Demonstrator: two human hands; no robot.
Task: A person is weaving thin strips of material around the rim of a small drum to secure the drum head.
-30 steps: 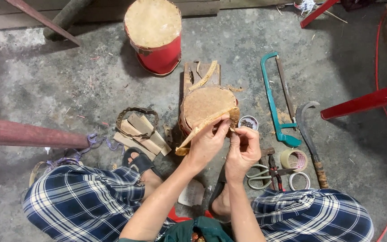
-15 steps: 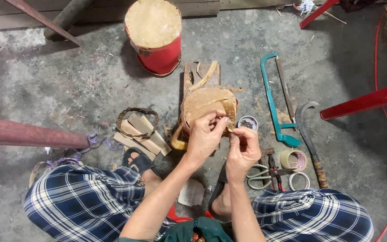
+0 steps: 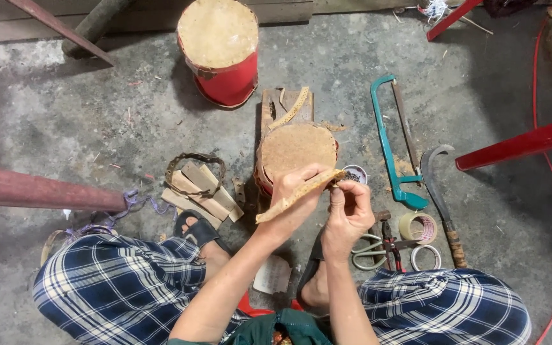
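Tan strip (image 3: 298,195) pinched at its upper end by right hand (image 3: 347,217), gripped along its middle by left hand (image 3: 295,198), just above small round drum (image 3: 296,153); scissors (image 3: 368,249) nearby.

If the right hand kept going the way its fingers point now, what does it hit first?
The right hand points up and slightly left, fingertips at the end of the tan strip held by the left hand. It would likely meet that strip first, then the round drum; depth is unclear.
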